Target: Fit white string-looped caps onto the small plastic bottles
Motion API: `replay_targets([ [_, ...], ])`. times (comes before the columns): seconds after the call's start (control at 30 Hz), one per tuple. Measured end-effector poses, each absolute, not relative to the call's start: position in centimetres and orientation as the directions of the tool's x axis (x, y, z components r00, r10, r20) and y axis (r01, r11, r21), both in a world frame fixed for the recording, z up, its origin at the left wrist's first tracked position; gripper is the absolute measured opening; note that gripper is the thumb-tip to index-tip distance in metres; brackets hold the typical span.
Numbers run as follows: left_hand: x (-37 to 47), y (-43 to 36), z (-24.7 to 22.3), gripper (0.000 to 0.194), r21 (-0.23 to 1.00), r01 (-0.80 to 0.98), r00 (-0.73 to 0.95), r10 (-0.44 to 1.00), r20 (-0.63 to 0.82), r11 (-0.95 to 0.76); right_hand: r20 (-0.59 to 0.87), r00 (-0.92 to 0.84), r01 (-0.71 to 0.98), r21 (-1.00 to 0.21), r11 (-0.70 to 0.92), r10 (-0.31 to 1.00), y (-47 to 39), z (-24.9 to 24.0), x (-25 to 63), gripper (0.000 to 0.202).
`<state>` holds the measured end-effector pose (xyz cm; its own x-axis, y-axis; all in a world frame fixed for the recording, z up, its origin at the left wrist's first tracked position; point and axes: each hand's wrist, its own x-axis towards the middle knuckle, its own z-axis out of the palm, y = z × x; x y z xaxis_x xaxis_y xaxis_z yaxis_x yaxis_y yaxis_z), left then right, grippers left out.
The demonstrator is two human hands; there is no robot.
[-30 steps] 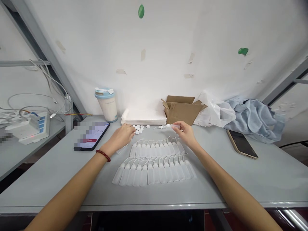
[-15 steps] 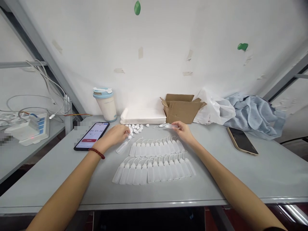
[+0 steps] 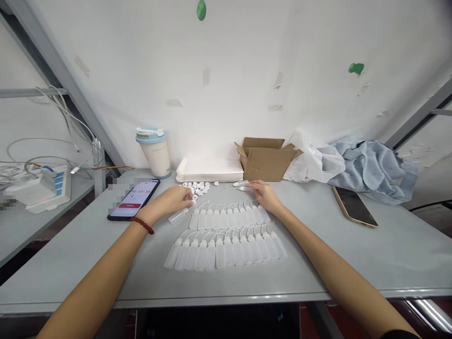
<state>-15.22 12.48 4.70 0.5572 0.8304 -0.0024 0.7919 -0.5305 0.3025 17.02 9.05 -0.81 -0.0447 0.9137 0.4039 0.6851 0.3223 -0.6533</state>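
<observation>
While two rows of translucent white bottles (image 3: pixel 225 219) with thin, curved tips lie across your bench (image 3: pixel 247 286), your left hand (image 3: pixel 173 199) curls at the loose caps (image 3: pixel 200 188) and your right hand (image 3: pixel 267 195) touches another bottle (image 3: pixel 243 189) near the carton (image 3: pixel 265 164); how closed either grip is, I cannot tell. Bare surface separates the front row from your edge.

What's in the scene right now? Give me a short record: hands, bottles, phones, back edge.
left hand: at the white caps, grip unclear
right hand: at small bottles near the box, grip unclear
bottles: front row, back row
left phone: screen lit
right phone: screen dark
back edge: cup, white stack, box, plastic bag, blue cloth
</observation>
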Motion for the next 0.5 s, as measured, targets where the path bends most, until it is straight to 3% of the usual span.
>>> replay_targets([
  [0.23,-14.81,12.23,4.79,0.022,0.311,0.790,0.564,0.825,-0.035,-0.528,0.436,-0.028,0.724,-0.612,0.319,0.900,9.35,-1.07,17.56,0.028],
  [0.5,-14.49,11.99,4.99,0.021,0.257,0.793,0.581,0.813,-0.043,-0.553,0.467,0.014,0.685,-0.649,0.332,0.884,9.57,-1.56,17.65,0.023],
])
